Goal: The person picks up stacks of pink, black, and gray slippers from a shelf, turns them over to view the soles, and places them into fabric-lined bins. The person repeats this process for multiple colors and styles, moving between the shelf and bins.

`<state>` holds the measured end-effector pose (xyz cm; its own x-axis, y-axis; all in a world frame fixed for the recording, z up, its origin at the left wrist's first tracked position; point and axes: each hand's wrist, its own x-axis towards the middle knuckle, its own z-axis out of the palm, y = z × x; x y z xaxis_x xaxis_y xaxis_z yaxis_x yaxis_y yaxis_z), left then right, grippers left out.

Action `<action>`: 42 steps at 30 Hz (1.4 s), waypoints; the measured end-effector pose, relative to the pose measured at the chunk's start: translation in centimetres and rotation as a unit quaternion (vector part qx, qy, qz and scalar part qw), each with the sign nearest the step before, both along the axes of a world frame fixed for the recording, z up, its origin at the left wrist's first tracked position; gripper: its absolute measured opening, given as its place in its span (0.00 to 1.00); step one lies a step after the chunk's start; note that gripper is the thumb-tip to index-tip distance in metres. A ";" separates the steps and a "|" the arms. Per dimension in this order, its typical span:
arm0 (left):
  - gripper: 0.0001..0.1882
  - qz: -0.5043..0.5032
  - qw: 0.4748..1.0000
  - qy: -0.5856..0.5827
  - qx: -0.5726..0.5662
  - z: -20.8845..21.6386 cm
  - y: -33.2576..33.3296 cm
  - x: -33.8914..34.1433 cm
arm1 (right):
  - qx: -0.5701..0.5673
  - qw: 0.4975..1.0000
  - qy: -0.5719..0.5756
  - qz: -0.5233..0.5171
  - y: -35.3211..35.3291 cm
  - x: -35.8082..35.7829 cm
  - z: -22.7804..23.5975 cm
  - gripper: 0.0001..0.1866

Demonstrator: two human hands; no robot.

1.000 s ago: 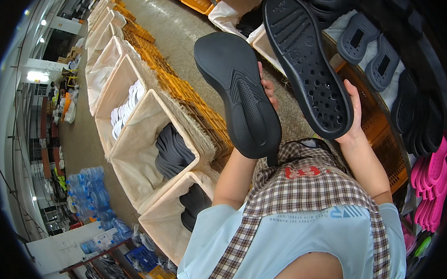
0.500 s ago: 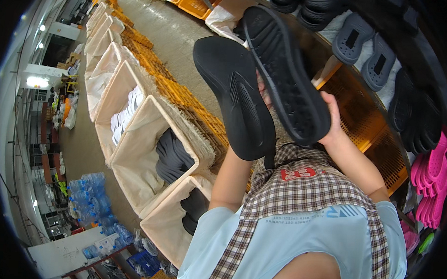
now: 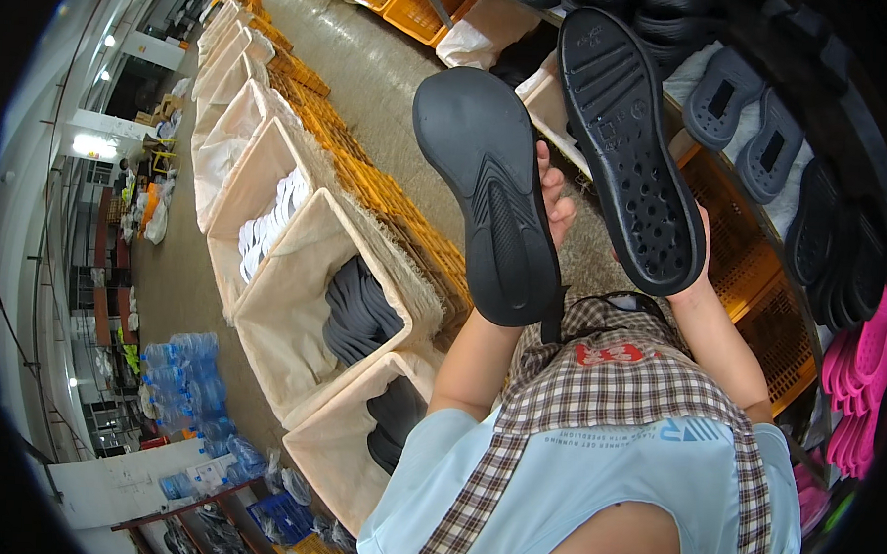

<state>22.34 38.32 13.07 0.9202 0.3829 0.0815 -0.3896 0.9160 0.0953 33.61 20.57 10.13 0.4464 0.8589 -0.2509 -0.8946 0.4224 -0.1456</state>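
Two black shoe soles stand upright side by side before me, apart from each other. The left sole turns its smooth face this way, with a ribbed, V-shaped groove toward its lower end. My left hand is behind it, fingertips curling past its right edge; the palm is hidden. On the right sole I see slanted ribs in the upper half and many round holes lower down. My right hand grips that one around its lower end, most fingers hidden behind it.
Cloth-lined bins run in a row at left, holding dark soles and white soles. At right are orange crates, grey sole pieces and pink ones. Blue water bottles are stacked at lower left.
The two soles have come apart; the right one moved right and its perforated face now shows more fully. My left fingers are more visible between them. The whole view has shifted slightly.
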 end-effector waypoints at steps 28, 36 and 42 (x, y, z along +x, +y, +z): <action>0.31 -0.408 0.854 0.126 0.296 3.4 -21.0 24.4 | -0.042 0.916 -0.187 -0.352 -20.0 1.9 2.9 0.30; 0.29 -0.423 0.761 0.201 0.449 -0.3 -25.9 31.5 | -0.229 0.847 -0.126 -0.462 -21.4 5.3 0.1 0.25; 0.51 -0.464 0.761 0.161 0.424 -3.1 -27.0 32.6 | -0.298 0.840 -0.060 -0.449 -21.4 4.8 0.4 0.24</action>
